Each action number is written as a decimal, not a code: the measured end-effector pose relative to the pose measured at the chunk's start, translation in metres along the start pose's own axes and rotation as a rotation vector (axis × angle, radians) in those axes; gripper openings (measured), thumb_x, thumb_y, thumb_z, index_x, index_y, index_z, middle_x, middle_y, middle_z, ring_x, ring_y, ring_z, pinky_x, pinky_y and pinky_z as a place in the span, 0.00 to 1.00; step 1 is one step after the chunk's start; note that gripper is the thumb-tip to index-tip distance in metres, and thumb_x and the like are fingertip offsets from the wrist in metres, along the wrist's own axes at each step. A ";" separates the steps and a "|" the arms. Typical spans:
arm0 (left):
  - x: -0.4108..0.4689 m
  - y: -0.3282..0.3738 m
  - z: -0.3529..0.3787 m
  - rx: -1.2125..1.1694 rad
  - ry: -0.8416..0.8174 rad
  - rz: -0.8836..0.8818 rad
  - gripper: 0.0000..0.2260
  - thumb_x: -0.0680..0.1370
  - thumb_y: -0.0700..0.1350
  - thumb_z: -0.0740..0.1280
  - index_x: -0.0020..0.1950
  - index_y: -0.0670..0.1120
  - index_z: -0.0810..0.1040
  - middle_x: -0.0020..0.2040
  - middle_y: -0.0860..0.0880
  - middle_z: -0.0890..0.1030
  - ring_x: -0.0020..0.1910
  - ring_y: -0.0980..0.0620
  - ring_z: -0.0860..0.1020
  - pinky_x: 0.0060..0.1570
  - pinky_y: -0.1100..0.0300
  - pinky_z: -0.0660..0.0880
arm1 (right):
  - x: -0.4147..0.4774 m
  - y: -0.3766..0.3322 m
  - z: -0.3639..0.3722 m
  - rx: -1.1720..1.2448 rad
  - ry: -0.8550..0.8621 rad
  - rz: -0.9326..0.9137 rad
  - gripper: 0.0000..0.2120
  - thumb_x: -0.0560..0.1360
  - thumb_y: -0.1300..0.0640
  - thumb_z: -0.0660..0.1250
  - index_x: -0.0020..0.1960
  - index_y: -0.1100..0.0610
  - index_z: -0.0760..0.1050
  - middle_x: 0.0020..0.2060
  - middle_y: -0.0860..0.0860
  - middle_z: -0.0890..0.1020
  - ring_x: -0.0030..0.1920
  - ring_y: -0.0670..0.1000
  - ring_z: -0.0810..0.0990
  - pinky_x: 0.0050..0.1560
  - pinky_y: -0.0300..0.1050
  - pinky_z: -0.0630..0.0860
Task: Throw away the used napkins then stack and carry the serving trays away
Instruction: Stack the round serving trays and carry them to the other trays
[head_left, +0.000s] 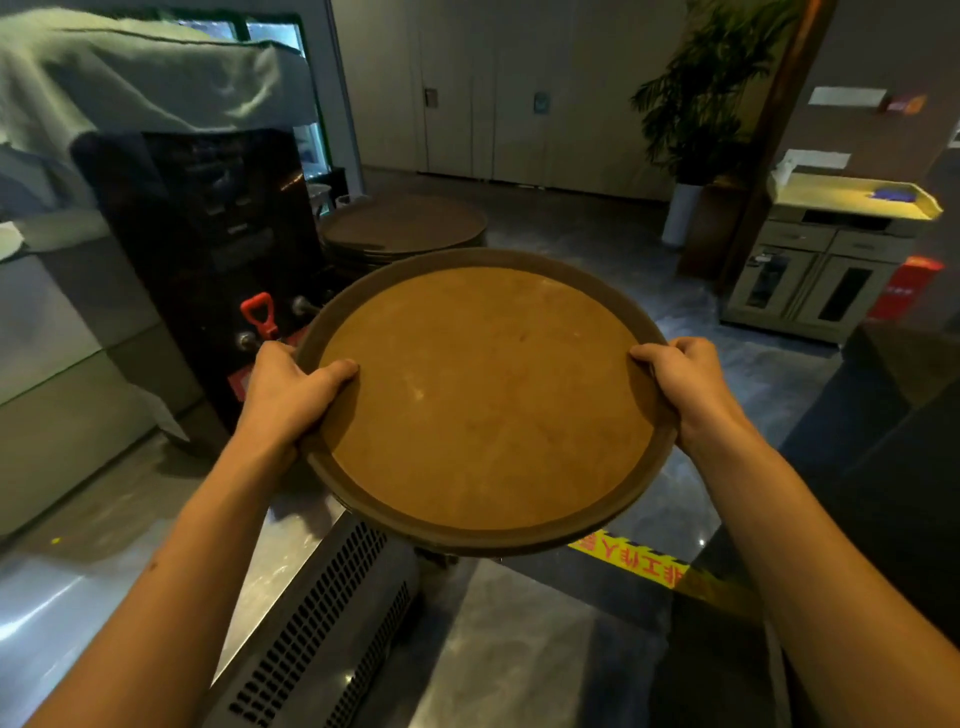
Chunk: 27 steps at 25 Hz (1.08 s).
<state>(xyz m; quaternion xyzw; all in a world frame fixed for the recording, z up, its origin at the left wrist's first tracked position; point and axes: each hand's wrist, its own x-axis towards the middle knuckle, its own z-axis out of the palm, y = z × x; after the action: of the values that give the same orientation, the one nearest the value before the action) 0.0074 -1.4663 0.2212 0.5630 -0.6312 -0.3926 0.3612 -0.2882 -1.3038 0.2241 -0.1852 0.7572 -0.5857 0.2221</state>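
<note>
A round brown serving tray (485, 400) with a darker raised rim is held level in front of me, above the floor. My left hand (291, 387) grips its left rim, thumb lying on the tray's inner surface. My right hand (685, 387) grips the right rim the same way. The tray's top is bare. Whether more trays sit beneath it I cannot tell. Farther ahead, a stack of similar round dark trays (402, 226) rests low beside a black machine. No napkins are in view.
A black machine (208, 249) with a red handle (258, 314) stands at the left, a pale cloth (145, 73) draped above it. A metal counter with a vented panel (322, 623) lies below. A cabinet (821, 270) and potted plant (696, 114) stand at the right. Yellow floor tape (631, 558) crosses underfoot.
</note>
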 end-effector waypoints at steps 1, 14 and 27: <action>0.013 0.008 0.016 0.000 0.018 -0.015 0.19 0.74 0.50 0.73 0.57 0.42 0.71 0.46 0.43 0.79 0.42 0.47 0.81 0.32 0.57 0.74 | 0.026 -0.006 0.000 -0.006 -0.021 -0.001 0.13 0.77 0.57 0.67 0.39 0.56 0.65 0.34 0.55 0.72 0.37 0.54 0.74 0.36 0.49 0.72; 0.179 0.052 0.125 -0.053 0.226 -0.112 0.21 0.73 0.52 0.73 0.57 0.47 0.66 0.53 0.45 0.76 0.45 0.48 0.79 0.39 0.52 0.79 | 0.266 -0.065 0.081 -0.128 -0.196 -0.055 0.15 0.78 0.55 0.66 0.59 0.65 0.73 0.42 0.57 0.76 0.40 0.52 0.76 0.34 0.44 0.71; 0.315 0.060 0.141 -0.148 0.319 -0.151 0.15 0.72 0.50 0.72 0.51 0.43 0.74 0.49 0.44 0.80 0.45 0.48 0.81 0.34 0.57 0.76 | 0.407 -0.120 0.217 -0.233 -0.363 -0.083 0.15 0.78 0.56 0.67 0.59 0.66 0.75 0.57 0.69 0.78 0.45 0.58 0.77 0.36 0.47 0.73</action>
<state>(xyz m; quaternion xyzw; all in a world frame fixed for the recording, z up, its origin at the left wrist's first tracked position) -0.1781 -1.7632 0.2190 0.6357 -0.4913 -0.3698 0.4667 -0.5050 -1.7282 0.2449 -0.3431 0.7591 -0.4598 0.3078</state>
